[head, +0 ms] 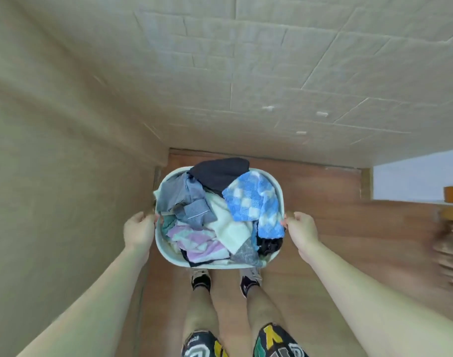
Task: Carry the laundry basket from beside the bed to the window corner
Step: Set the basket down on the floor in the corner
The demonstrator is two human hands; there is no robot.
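A pale oval laundry basket point(161, 249) hangs in front of me above the wooden floor, piled with clothes: a blue checked towel point(253, 202), a dark garment at the far side, white and lilac pieces nearer me. My left hand point(139, 231) grips the basket's left rim, fingers curled over the edge. My right hand point(301, 231) grips the right rim the same way. My legs and dark shoes show just below the basket.
A beige wall point(53, 150) runs close along my left. A white brick-pattern wall point(271, 73) stands straight ahead, meeting the floor point(323, 215) in a corner just beyond the basket. Blurred wooden furniture point(452, 243) sits at the right edge, with a bright opening point(413, 176) above it.
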